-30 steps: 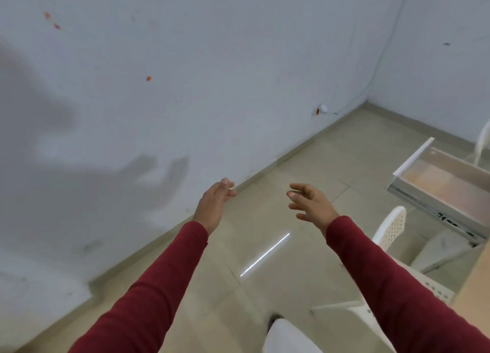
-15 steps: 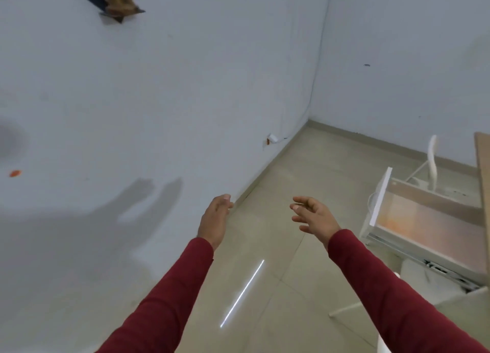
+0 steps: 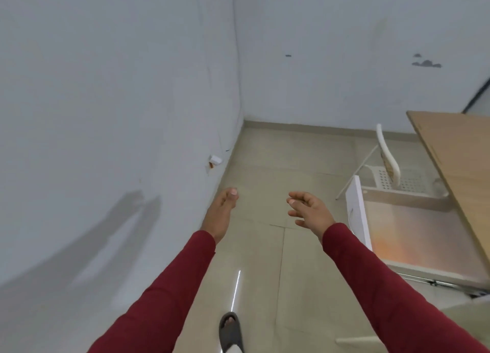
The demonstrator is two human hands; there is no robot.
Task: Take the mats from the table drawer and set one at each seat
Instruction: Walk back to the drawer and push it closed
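Note:
The table drawer stands pulled out on the right, below the wooden table top; its white front panel faces me and its inside looks bare, no mats show in it. My left hand and my right hand are stretched out in front of me over the floor, both empty with relaxed fingers. The right hand is a short way left of the drawer front. Red sleeves cover both arms.
A white perforated chair stands beyond the drawer, by the table edge. A white wall runs close along my left to the corner ahead. My foot in a dark slipper is on the beige tiled floor.
The view has swung right and forward: the drawer, table top and far chair have come further into sight. Both hands stay stretched out and empty.

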